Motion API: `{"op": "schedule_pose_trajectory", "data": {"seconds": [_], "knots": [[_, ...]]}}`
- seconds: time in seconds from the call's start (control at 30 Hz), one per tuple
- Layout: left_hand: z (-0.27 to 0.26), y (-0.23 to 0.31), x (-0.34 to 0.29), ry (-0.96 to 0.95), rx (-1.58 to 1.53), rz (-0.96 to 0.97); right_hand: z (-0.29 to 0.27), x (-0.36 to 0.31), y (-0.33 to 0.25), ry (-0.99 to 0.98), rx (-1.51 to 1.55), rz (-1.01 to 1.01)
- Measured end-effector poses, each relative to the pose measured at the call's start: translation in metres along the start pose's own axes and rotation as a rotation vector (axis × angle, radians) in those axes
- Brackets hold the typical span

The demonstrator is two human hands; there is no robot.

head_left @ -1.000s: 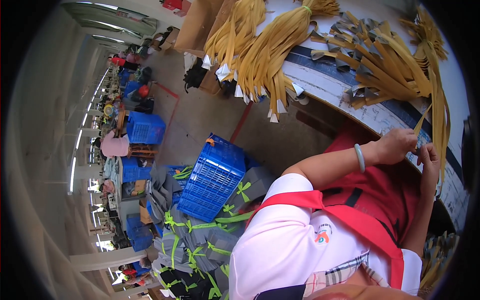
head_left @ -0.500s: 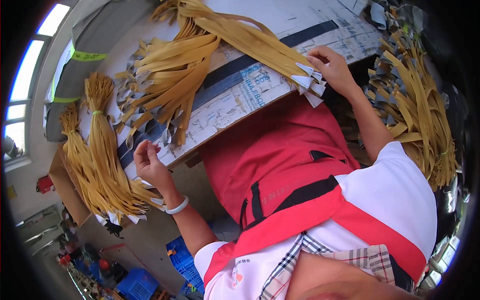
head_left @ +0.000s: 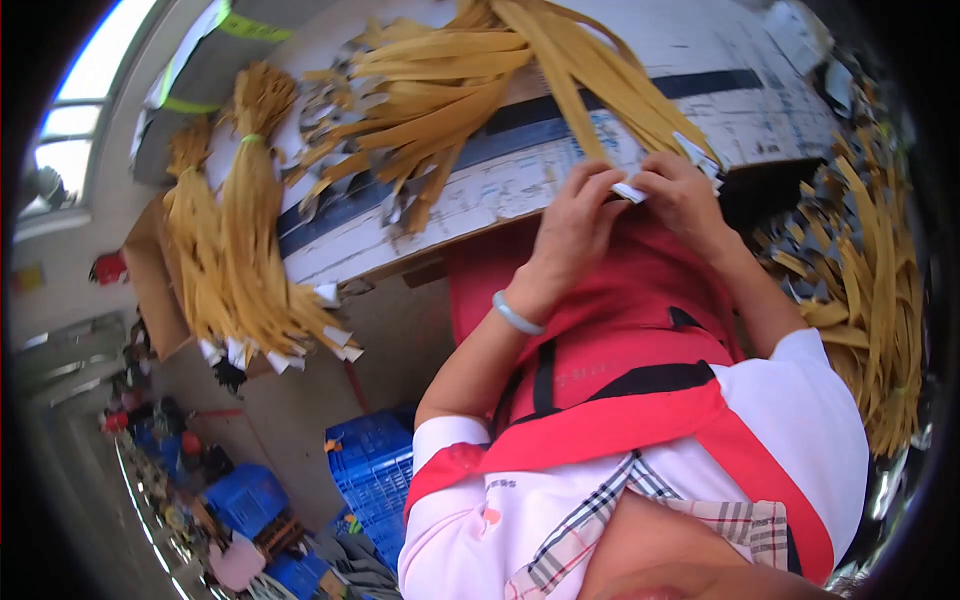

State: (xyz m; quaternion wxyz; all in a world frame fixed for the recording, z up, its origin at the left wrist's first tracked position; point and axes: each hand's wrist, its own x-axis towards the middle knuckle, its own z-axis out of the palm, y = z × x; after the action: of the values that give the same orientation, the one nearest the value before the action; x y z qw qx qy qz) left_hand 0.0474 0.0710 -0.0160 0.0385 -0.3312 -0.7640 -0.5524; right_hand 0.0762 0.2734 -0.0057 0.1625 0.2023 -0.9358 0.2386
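Note:
My left hand [head_left: 572,232] and my right hand [head_left: 686,204] meet at the table's front edge, fingertips pinched together. Between them shows the white end [head_left: 628,192] of a flat tan strap [head_left: 572,105], which runs back over the table. Both hands are closed on that end; the fingers partly hide it. Just behind my right hand, other tan straps [head_left: 645,92] lie together, with white tips [head_left: 697,152] at their near end. Left of these, a fanned bunch of tan straps [head_left: 430,95] with grey ends spreads over the tabletop.
Tied tan strap bundles [head_left: 250,190] hang over the left table edge beside a cardboard box [head_left: 155,270]. A large strap heap [head_left: 865,290] lies at the right. Blue crates [head_left: 370,455] stand on the floor at lower left. The worn white table [head_left: 400,245] has dark stripes.
My left hand has moved right from the table's left front edge to meet my right hand. One strap now angles apart from the white-tipped group. The whole view has shifted.

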Motion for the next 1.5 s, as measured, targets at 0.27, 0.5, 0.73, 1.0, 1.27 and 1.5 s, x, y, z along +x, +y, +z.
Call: {"op": "schedule_pose_trajectory", "data": {"seconds": [0.27, 0.5, 0.73, 1.0, 1.27, 1.5], "knots": [[0.012, -0.040, 0.004, 0.043, -0.192, -0.118, 0.028, 0.007, 0.016, -0.161, 0.464, 0.234], [0.025, -0.062, -0.019, 0.004, 0.123, -0.104, 0.052, -0.010, 0.002, -0.166, 0.038, 0.133], [0.032, -0.069, -0.019, -0.014, 0.172, -0.018, 0.052, -0.051, 0.017, -0.042, 0.270, 0.481], [0.042, -0.041, -0.004, 0.001, -0.076, -0.034, 0.039, -0.040, 0.015, 0.001, 0.459, 0.465], [0.033, -0.001, 0.018, 0.116, -0.222, 0.174, -0.020, -0.020, 0.006, 0.018, 0.554, 0.537], [0.030, 0.008, 0.010, -0.106, -0.541, -0.289, -0.004, -0.052, 0.009, 0.042, 0.908, 0.419]]}}
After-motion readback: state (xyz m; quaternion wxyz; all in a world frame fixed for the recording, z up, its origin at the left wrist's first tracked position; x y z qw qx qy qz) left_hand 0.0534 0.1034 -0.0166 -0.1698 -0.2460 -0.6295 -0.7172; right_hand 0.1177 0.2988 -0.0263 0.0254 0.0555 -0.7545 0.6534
